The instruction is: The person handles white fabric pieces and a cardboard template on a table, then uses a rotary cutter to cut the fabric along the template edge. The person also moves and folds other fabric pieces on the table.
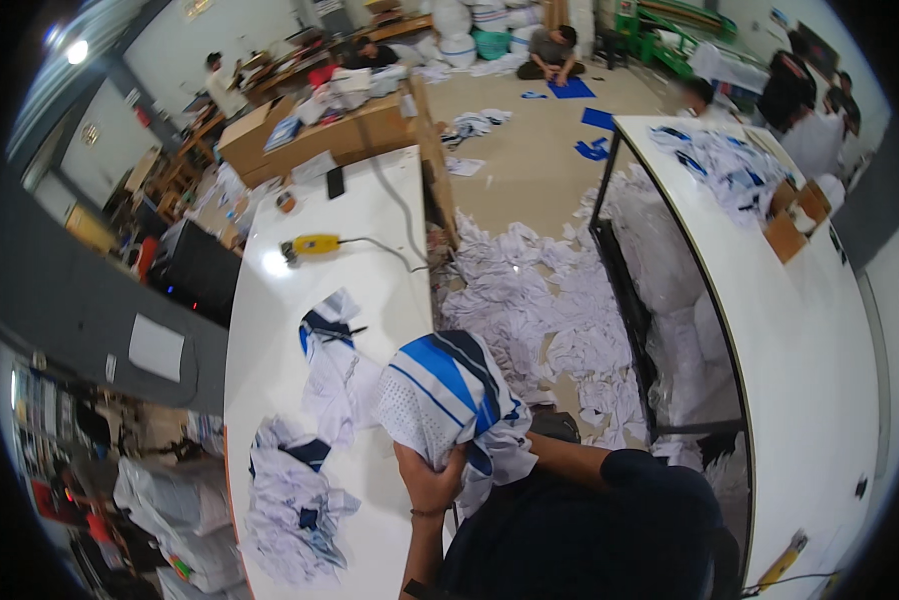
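Observation:
My left hand [432, 482] is closed on the near edge of a bunched white cloth piece [450, 385] with blue and navy stripes, thumb toward its middle. The cloth is held up over the table's right edge. My right forearm [567, 460] reaches behind the same cloth, which hides the hand and its fingers. Just left of the cloth, white and navy fabric scraps [340, 385] lie on the white table [370, 255], with a small dark tool [350, 332] on them that I cannot make out. A larger scrap pile [290, 500] lies nearer me.
A yellow corded power tool [315, 244] and a black phone [336, 182] rest farther up the table. White scraps [540, 300] cover the floor to the right. Beyond them stands a second white table [780, 330] with cloth and a cardboard box [796, 220]. A person [555, 55] sits on the floor ahead.

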The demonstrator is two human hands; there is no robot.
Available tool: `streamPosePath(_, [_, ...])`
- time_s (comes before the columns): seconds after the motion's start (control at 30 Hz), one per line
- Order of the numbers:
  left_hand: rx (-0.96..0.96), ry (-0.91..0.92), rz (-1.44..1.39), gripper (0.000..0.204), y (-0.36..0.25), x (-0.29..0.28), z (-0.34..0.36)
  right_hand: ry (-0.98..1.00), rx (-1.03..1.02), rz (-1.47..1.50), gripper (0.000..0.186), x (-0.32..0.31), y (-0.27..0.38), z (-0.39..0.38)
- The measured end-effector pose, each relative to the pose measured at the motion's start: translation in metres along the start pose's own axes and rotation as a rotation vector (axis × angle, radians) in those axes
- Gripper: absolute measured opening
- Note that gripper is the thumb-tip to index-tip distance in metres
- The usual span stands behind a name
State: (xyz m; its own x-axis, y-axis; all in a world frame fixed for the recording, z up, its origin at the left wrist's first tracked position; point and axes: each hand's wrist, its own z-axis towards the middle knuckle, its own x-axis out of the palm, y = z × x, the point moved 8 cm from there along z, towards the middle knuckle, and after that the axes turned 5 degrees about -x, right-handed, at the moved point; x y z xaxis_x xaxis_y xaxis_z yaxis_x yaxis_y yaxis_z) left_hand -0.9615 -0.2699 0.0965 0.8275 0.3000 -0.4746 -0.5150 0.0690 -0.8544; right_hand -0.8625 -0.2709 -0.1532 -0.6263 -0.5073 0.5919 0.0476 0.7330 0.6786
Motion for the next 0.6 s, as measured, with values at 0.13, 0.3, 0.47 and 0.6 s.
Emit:
streamPosePath(0.13, [0.026,0.152,0.021,0.067,-0.011,0.05,0.013,-0.283,-0.2,0.352,0.075,-0.095,0.054,-0.003])
streamPosePath(0.3, [-0.064,0.453,-0.037,0.048,-0.01,0.129,0.043,-0.673,-0.47,0.781,0.074,-0.245,0.083,-0.08])
streamPosePath(0.47, [-0.05,0.922,0.201,0.052,0.001,0.228,0.048,-1.11,-0.91,1.089,0.073,-0.398,0.074,-0.247])
streamPosePath(0.6, [0.105,1.12,0.285,0.057,-0.003,0.293,0.046,-1.372,-1.305,1.222,0.072,-0.467,0.067,-0.4])
